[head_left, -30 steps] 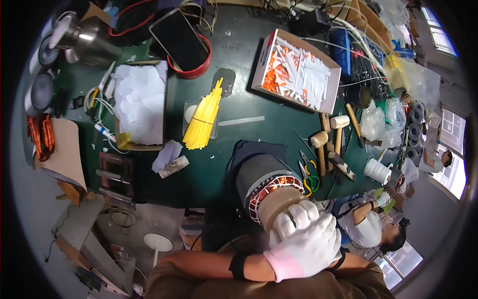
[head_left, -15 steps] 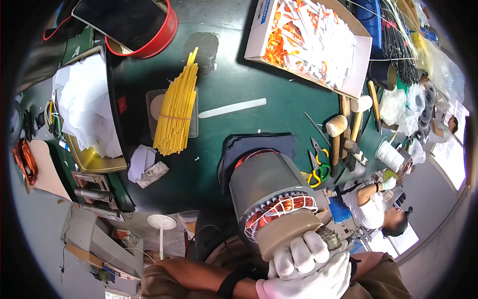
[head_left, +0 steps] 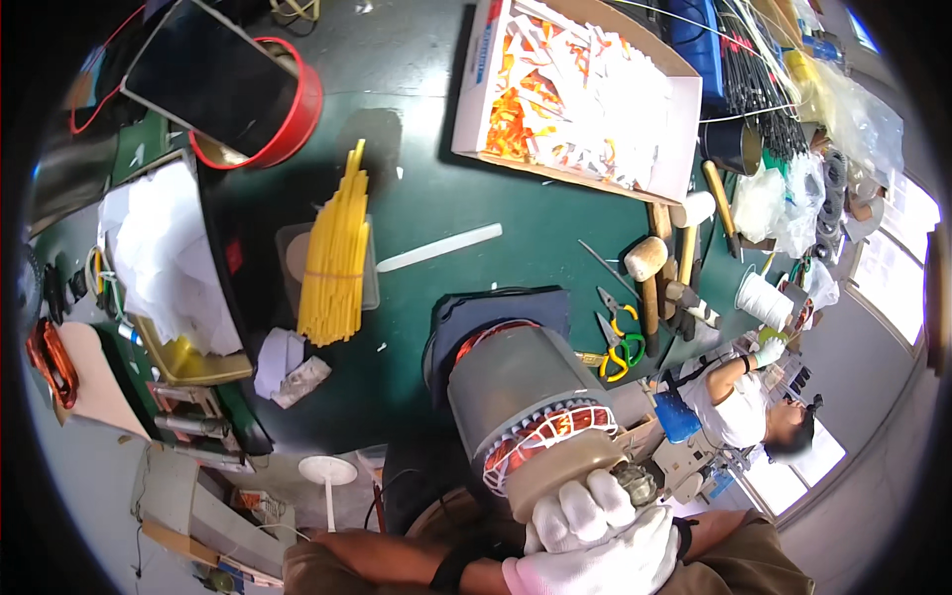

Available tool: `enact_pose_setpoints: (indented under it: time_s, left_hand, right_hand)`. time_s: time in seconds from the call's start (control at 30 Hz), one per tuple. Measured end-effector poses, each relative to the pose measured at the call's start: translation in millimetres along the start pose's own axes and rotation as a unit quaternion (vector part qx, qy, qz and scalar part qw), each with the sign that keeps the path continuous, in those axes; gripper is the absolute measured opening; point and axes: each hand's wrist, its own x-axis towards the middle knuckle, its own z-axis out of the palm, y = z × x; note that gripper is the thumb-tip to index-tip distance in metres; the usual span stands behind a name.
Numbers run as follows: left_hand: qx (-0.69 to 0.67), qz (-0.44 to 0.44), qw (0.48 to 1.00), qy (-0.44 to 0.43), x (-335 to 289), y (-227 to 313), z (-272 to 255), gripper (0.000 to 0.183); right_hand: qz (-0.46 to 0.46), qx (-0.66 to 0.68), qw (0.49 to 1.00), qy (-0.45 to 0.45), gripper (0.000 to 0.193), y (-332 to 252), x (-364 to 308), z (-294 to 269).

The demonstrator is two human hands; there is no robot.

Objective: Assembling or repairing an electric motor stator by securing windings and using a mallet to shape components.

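A grey motor stator [head_left: 516,375] lies on its side, with copper windings [head_left: 570,426] laced in white cord at its near end. Against that end sits a thick tan ring-shaped block [head_left: 555,474]. Both my hands, in white gloves, are together at the block's near side. My left hand [head_left: 605,557] lies in front with its fingers hidden. Curled fingers that seem to be my right hand's [head_left: 583,511] rest over it, touching the block. Whatever may be inside the grip is hidden. A dark blue pad [head_left: 506,312] lies under the stator's far end.
Yellow sticks [head_left: 335,268] lie bundled left of centre, beside a white strip [head_left: 441,248]. Scissors [head_left: 627,347] and mallets [head_left: 647,260] lie to the right. A carton of white and orange pieces [head_left: 659,183] stands at the back. A co-worker [head_left: 734,402] is at the right.
The view has shifted, so the table's things appear farther left and mostly lower. My hands remain together against the tan block, with no clear change of grip.
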Motion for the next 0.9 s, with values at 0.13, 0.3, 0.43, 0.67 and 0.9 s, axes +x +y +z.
enact_pose_setpoints:
  time_s: [0.13, 0.3, 0.43, 0.67, 0.9]
  left_hand:
    - [0.008, 0.009, 1.0, 0.003, 8.1, 0.1, -2.7, 0.039]
    - [0.003, 0.02, 1.0, -0.007, 1.9, -4.1, 5.9, 0.041]
    - [0.019, 0.029, 0.999, -0.009, 6.1, 9.8, -2.0, 0.043]
    - [0.012, 0.049, 0.998, -0.028, -1.4, 15.8, 14.9, 0.046]
    - [0.016, 0.035, 0.999, -0.03, -5.1, 6.0, 17.3, 0.049]
  right_hand:
    - [-0.005, 0.015, 1.0, 0.01, 0.04, -0.2, 9.0, -5.3]
    - [-0.005, 0.015, 1.0, 0.005, 0.04, 4.4, 2.8, 3.6]
    - [-0.019, 0.027, 0.999, 0.017, 0.039, -0.9, 1.6, 1.4]
    - [-0.02, 0.039, 0.999, 0.012, 0.039, 9.4, -15.0, 14.6]
    - [-0.003, 0.055, 0.998, -0.006, 0.038, 7.7, -22.6, 13.4]
